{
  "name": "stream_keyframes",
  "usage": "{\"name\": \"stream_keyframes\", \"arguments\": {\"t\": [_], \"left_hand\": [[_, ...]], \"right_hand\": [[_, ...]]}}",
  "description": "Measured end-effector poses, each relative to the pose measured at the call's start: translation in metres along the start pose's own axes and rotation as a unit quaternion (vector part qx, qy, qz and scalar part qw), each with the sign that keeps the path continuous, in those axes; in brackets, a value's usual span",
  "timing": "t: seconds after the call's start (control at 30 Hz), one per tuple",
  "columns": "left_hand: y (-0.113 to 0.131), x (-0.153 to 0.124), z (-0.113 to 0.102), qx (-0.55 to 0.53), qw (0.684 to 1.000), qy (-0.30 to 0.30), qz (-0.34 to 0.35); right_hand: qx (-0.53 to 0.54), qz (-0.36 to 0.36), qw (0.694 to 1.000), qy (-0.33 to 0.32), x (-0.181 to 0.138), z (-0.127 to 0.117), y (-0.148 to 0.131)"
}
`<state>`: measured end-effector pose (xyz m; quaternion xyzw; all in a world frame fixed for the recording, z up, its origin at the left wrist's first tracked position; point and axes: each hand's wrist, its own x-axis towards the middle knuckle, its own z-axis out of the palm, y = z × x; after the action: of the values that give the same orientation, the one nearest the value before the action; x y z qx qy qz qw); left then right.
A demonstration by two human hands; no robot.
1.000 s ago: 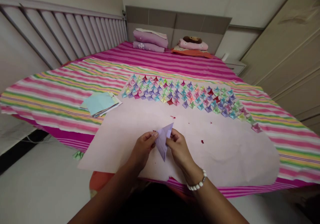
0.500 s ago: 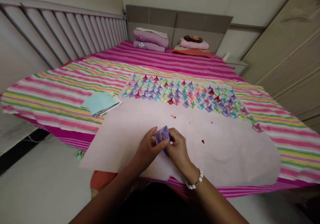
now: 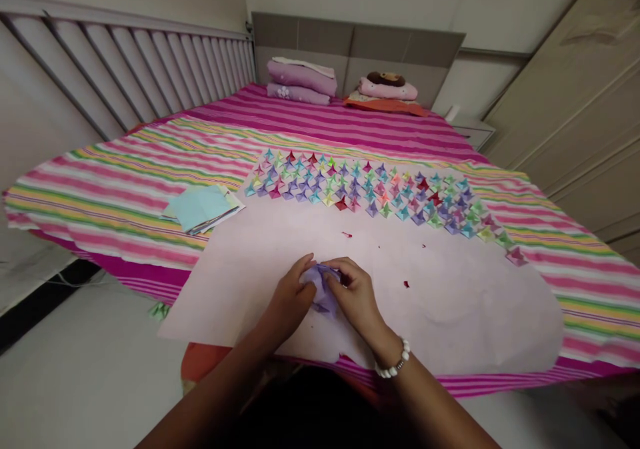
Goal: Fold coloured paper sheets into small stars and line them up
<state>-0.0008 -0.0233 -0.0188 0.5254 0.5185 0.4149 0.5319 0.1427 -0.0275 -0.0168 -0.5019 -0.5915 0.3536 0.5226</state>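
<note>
A partly folded purple origami paper [image 3: 324,295] is between my two hands, over the near part of a large pale pink sheet [image 3: 450,302]. My left hand [image 3: 293,295] pinches its left side, thumb against fingers. On the right side, my right hand [image 3: 356,292], with a white bead bracelet on the wrist, grips the upper edge between thumb and fingers. My fingers cover some of the folds. Beyond them, rows of small folded paper pieces [image 3: 343,189] in many colours stand along the sheet's far side.
A stack of coloured paper [image 3: 200,207] lies on the striped bedspread [image 3: 110,195] at left. Small red scraps [image 3: 406,284] dot the sheet. A green folded piece [image 3: 159,311] is on the floor [image 3: 100,369]. Folded bedding [image 3: 303,81] sits by the headboard [image 3: 325,39].
The purple paper has turned and looks more spread open, with lighter faces showing. My left thumb has drawn back leftward, and my right fingers have shifted onto the paper's top edge.
</note>
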Motion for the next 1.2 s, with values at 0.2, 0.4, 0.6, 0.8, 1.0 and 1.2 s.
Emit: {"name": "stream_keyframes", "arguments": {"t": [0.2,0.4,0.6,0.8,1.0,1.2], "left_hand": [[-0.004,0.006,0.006,-0.058,0.998,0.037,-0.005],[0.003,0.006,0.004,0.046,0.999,0.017,-0.016],[0.001,0.007,0.001,0.056,0.998,-0.013,-0.025],[0.0,0.008,0.001,0.056,0.998,0.006,-0.025],[-0.005,0.009,0.003,0.006,0.999,0.035,-0.003],[-0.01,0.011,0.004,0.02,1.0,0.002,0.017]], "right_hand": [[-0.053,-0.051,0.997,-0.006,-0.002,0.002,-0.002],[-0.141,-0.153,0.978,0.029,-0.007,0.005,0.0],[-0.181,-0.195,0.963,0.031,-0.008,0.007,0.008],[-0.173,-0.176,0.969,0.025,-0.008,0.007,0.006],[-0.134,-0.135,0.981,0.026,-0.006,0.004,0.004],[-0.107,-0.126,0.986,0.017,-0.007,0.006,0.003]]}}
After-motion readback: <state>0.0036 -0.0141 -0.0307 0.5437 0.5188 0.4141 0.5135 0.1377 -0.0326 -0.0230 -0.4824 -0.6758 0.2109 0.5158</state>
